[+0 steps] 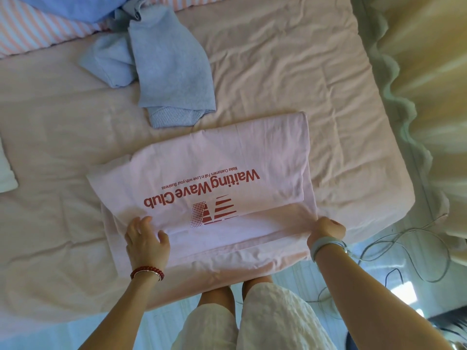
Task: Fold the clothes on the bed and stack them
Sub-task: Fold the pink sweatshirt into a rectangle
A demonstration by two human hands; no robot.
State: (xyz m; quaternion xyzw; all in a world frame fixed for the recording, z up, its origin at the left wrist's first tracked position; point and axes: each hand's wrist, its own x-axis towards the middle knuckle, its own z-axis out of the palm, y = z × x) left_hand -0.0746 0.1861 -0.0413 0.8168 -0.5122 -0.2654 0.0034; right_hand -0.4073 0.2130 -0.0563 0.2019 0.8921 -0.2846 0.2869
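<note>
A pale pink T-shirt [219,157] with red "Waiting Wave Club" print lies partly folded near the front edge of the bed [316,72]. My left hand [146,238] rests on its near left part, fingers spread and thumb out on the fabric. At the shirt's near right edge my right hand [326,229] grips the cloth, its fingers curled out of sight. Beyond the shirt lies a grey-blue sweatshirt [171,72], loosely bunched.
A striped pink-and-white duvet [32,34] and a blue garment [75,8] are heaped at the far left. Some white cloth [6,173] shows at the left border. Cables [404,251] trail on the floor at right, beside a pale curtain [429,97].
</note>
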